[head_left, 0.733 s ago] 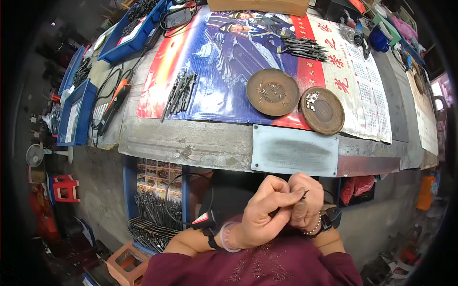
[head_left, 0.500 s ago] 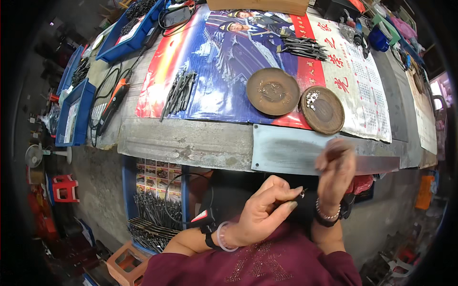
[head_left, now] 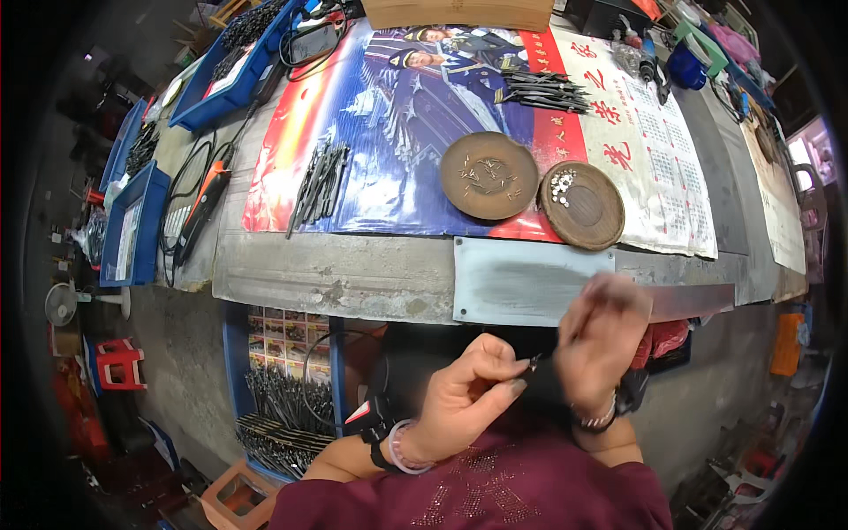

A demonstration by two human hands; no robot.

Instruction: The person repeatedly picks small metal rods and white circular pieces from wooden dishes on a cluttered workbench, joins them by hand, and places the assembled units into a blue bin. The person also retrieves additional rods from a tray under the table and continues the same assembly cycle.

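In front of my body, my left hand pinches a small dark piece with a shiny tip between thumb and forefinger. My right hand is raised just to the right of it, apart from the piece. Motion smears its fingers, so what they hold, if anything, does not show. Beyond the hands a pale blue metal plate lies at the table's front edge. Behind it stand a brown round dish with thin metal bits and a smaller wooden dish with small white shiny pieces at its left side.
Bundles of thin black rods lie left and at the back of the poster-covered table. An orange-and-black corded tool and blue trays are at far left. Below the table edge sits a blue crate of black rods.
Both hands have shifted a little left and nearer to my body, still side by side. My left hand keeps its pinch on the small dark piece. The whole view has shifted slightly.
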